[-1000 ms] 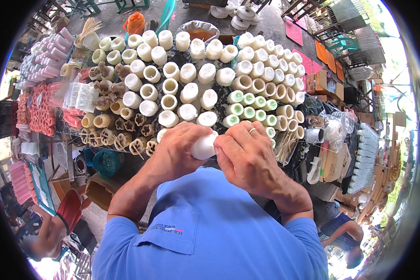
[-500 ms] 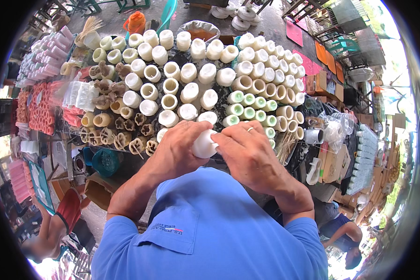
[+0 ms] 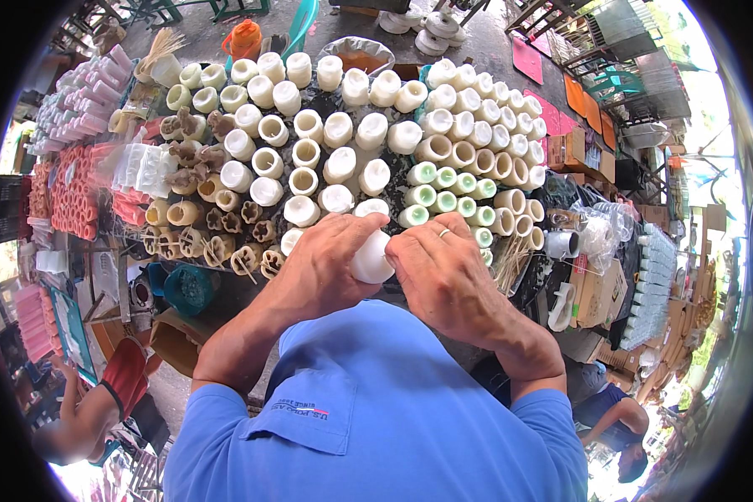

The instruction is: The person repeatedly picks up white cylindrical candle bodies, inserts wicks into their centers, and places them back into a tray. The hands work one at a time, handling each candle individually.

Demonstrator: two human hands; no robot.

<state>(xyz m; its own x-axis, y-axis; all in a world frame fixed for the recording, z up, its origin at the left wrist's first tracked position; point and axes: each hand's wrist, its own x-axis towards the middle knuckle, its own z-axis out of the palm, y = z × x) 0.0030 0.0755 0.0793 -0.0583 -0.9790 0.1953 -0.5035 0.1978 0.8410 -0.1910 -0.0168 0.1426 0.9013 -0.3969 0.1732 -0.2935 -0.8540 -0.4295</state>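
Close in front of my chest, my left hand wraps round a smooth white candle and holds it tilted. My right hand is closed, its thumb and fingertips pressed together against the candle's right end. Whether a wick or another small thing is between those fingertips is hidden. Just beyond my hands, white candle pieces stand in loose rows on a dark table. Some of them are hollow cups. Pale green-lined cups stand beyond my right hand.
Pink hollow pieces and brown flower-shaped ones fill the table's left side. Thin sticks lie at its right edge, near a cardboard box and clear plastic bags. A teal basin sits lower left. Other people are at both sides.
The candle has shifted slightly to the right and turned a little in my hands. My right fingers stay pressed at its end; the table's pieces look unmoved.
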